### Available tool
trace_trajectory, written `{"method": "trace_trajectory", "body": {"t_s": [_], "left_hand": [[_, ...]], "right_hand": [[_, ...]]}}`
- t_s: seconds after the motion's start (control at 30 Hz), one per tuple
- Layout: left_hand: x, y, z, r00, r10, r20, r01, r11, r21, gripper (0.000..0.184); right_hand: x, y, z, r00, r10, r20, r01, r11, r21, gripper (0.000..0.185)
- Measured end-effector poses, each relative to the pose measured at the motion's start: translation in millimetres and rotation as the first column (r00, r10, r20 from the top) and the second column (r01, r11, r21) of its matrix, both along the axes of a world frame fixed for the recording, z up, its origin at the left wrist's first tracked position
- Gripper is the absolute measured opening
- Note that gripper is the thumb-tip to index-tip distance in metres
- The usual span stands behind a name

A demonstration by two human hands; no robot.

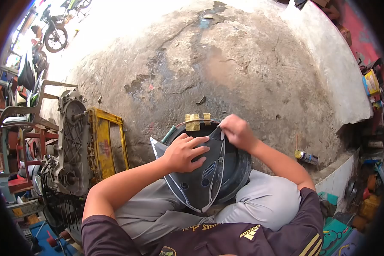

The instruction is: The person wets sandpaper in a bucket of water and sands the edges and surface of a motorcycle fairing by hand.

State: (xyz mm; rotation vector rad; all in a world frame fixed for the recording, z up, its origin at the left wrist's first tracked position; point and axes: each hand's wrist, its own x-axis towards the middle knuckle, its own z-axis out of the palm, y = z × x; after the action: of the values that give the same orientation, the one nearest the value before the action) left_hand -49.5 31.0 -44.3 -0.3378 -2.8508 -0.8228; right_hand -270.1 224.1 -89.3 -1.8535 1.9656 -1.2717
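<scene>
A dark, pointed panel with pale edges lies across a round black basin between my legs. My left hand rests on the panel's upper left part, palm down with its fingers spread. At the panel's upper right tip, my right hand has its fingers closed in a pinch; what lies between the fingertips is too small to make out. Pieces of yellowish foam or sponge sit at the basin's far rim. A small teal item lies at the rim's left side.
To my left stand a metal engine casing and a yellow crate. A spray can lies on the concrete floor at right, near a low tiled ledge. Farther left are a metal-framed chair and a motorcycle wheel.
</scene>
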Motion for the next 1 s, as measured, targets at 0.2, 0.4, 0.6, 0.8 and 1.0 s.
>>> {"method": "trace_trajectory", "body": {"t_s": [0.2, 0.4, 0.6, 0.8, 1.0], "left_hand": [[-1, -1, -2, 1.000, -0.003, -0.006, 0.003, 1.000, -0.005, 0.039], [-1, 0, -1, 1.000, 0.003, -0.012, -0.003, 1.000, 0.002, 0.039], [-1, 0, 0, 1.000, -0.007, -0.029, 0.007, 1.000, 0.007, 0.037], [-1, 0, 2, 1.000, -0.002, -0.024, 0.002, 1.000, 0.005, 0.036], [-1, 0, -2, 1.000, 0.000, -0.026, 0.000, 1.000, 0.002, 0.037]], "right_hand": [[22, -2, 21, 0.996, 0.083, -0.017, -0.084, 0.996, -0.037, 0.016], [4, 2, 9, 0.995, -0.089, 0.041, 0.088, 0.996, 0.014, 0.019], [-9, 2, -7, 0.990, -0.140, 0.033, 0.140, 0.990, 0.018, 0.021], [10, 4, 0, 0.998, -0.057, 0.041, 0.058, 0.998, -0.034, 0.020], [16, -1, 8, 0.998, -0.042, 0.036, 0.045, 0.997, -0.066, 0.023]]}}
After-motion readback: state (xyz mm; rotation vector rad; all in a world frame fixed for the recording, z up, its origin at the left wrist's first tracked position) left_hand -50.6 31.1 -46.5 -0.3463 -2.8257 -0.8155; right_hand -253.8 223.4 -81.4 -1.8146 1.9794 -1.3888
